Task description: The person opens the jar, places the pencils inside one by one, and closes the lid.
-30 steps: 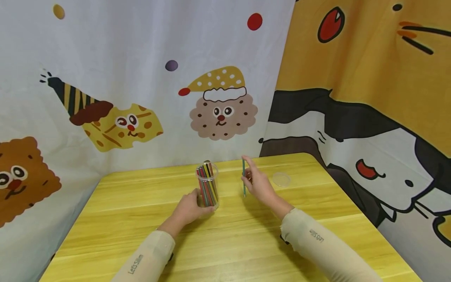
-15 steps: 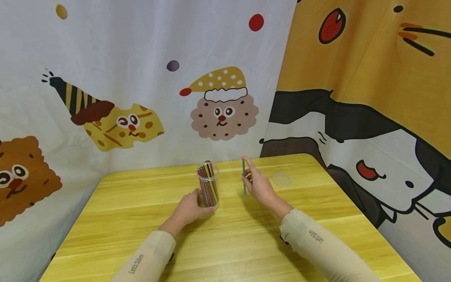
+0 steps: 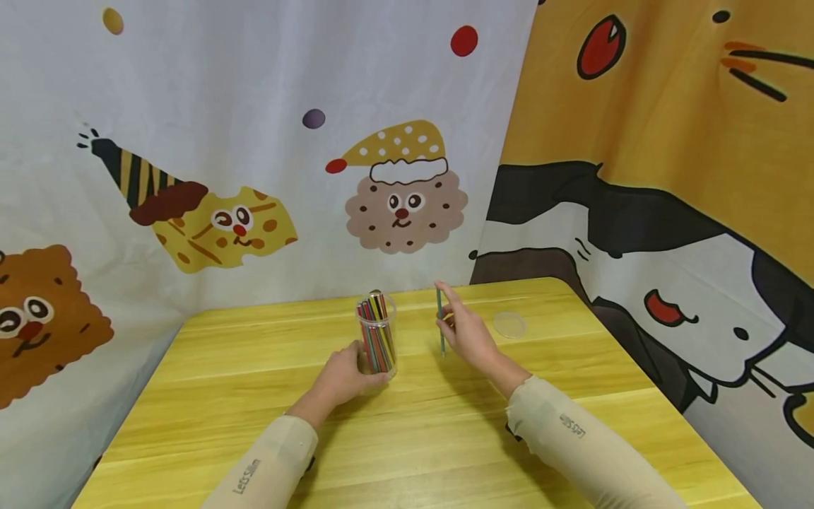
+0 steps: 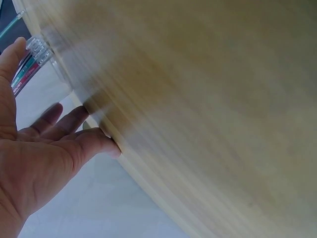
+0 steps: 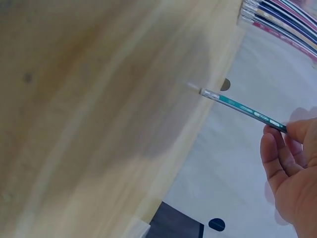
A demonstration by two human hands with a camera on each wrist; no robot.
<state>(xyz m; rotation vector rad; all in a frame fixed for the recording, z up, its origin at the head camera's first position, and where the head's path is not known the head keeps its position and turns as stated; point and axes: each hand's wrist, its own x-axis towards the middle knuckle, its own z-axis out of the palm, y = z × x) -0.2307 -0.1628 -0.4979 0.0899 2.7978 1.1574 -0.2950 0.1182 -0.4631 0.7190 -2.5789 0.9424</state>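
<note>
A clear plastic cup (image 3: 389, 332) packed with several colored pencils (image 3: 376, 339) stands upright on the table. My left hand (image 3: 340, 376) holds it low on its left side, thumb in front; in the left wrist view the fingertips (image 4: 110, 146) rest on the tabletop. To the right of the cup, my right hand (image 3: 467, 332) pinches a teal pencil (image 5: 242, 108) between thumb and fingers. That pencil points nearly straight up and down, with its silvery-clear end lowest. Whether this end touches the wood, I cannot tell.
A clear round lid (image 3: 510, 325) lies flat on the table behind and right of my right hand. The yellow wood-grain table (image 3: 254, 375) reaches back to a white printed curtain (image 3: 242, 92). An orange and black printed cloth (image 3: 610, 134) hangs on the right.
</note>
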